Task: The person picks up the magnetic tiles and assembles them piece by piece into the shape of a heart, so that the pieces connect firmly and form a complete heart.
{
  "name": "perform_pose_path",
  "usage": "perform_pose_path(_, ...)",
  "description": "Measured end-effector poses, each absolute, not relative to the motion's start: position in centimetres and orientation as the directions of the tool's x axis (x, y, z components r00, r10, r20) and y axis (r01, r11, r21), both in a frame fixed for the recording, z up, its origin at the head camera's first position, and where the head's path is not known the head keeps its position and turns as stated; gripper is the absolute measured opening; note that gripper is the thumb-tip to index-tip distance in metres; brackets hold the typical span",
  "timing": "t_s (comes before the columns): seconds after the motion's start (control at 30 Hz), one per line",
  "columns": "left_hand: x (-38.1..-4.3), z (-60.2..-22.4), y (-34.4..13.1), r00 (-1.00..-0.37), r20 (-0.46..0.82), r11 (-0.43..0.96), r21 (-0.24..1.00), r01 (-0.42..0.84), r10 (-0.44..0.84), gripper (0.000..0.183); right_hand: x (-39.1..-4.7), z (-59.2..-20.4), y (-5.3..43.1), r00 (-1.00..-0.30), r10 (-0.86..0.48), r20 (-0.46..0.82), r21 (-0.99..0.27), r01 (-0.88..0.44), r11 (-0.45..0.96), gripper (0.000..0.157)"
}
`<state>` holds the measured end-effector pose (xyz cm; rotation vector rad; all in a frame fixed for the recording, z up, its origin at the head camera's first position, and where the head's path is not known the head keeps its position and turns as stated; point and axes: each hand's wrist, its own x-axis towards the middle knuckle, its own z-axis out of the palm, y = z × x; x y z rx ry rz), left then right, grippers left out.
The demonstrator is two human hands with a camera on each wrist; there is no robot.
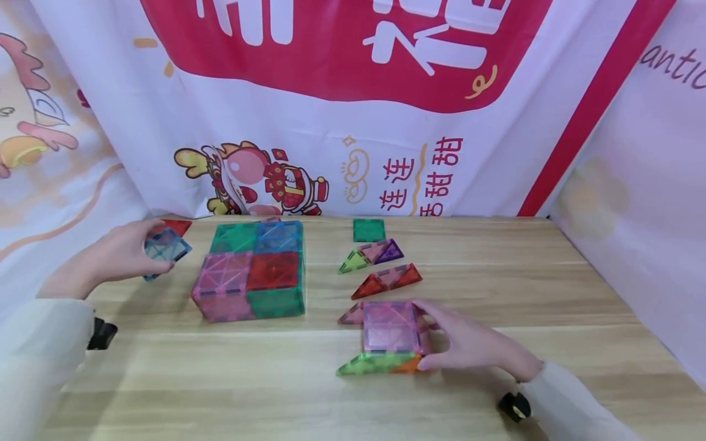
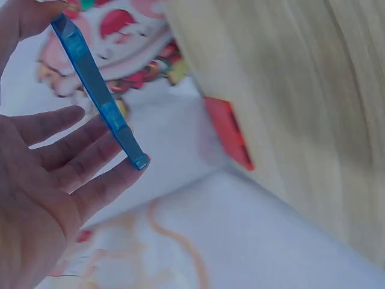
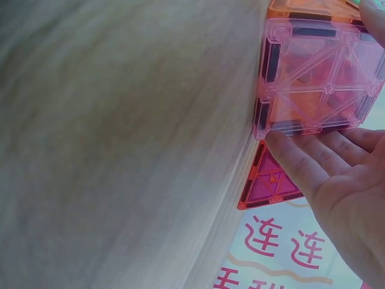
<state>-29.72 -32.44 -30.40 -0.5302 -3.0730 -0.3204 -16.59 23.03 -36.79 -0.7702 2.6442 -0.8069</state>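
Observation:
My left hand [image 1: 124, 251] pinches a square blue magnetic tile [image 1: 165, 244] at the left side of the table. In the left wrist view this blue tile [image 2: 99, 90] is seen edge-on, between the thumb and the fingertips. My right hand [image 1: 471, 346] spans the right side of a small pink tile box [image 1: 390, 324], its fingers at the far edge and its thumb at the near one. A light green triangular tile [image 1: 364, 364] and an orange one stand along the box's front. The right wrist view shows a pink square side [image 3: 325, 78] of the box, fingertips against its edge.
A larger box of coloured tiles [image 1: 248, 278] stands between the hands. Behind the small box lie red and pink triangles [image 1: 388, 280], a green, pink and purple row [image 1: 372, 254], and a green square [image 1: 368, 230]. A red tile [image 2: 228, 132] lies by the left cloth wall.

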Motion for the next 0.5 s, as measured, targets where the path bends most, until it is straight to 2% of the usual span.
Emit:
perform_pose_path(0.17,-27.2,-28.7,-29.9,-0.917,0.120,0.887,0.233,0.399,0.381,0.087,-16.6,-36.7,23.2,-0.822,-0.565,-0.078,-0.579,-0.424,0.696,0.098)
perform_pose_path(0.37,-23.7,-27.9,-25.9,-0.838,0.238,0.797,0.266,0.543,0.491,0.084,-16.5,-36.9,23.1,-0.820,-0.565,-0.090,-0.585,-0.416,0.697,0.097)
perform_pose_path(0.5,-21.7,-27.9,-23.1,-0.823,0.203,0.769,0.294,0.568,0.531,0.082,-16.4,-36.9,22.9,-0.822,-0.560,-0.103,-0.581,-0.407,0.704,0.097)
